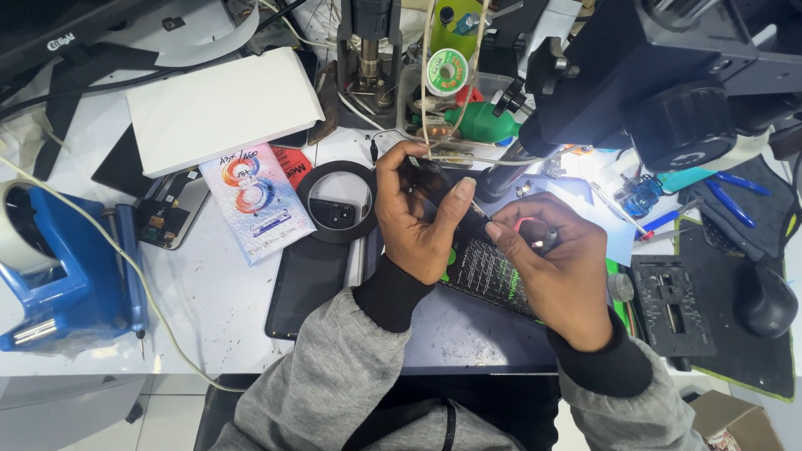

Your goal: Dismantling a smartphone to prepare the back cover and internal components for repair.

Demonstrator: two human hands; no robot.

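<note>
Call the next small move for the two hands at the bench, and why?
Probably steady the thin metal probe before anything else. The left hand and right hand both pinch it above the black mat with green print, under the black microscope head. What its tip touches cannot be told.

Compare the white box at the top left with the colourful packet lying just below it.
The white box is plain, thick and raised off the bench; the colourful packet is flat and thin, with swirled print and handwriting on it. The white box is clearly larger than the colourful packet. The box partly covers a dark flat thing beneath it; the packet lies right on the white bench. Both are rectangular, lie tilted, and neither hand touches them.
</note>
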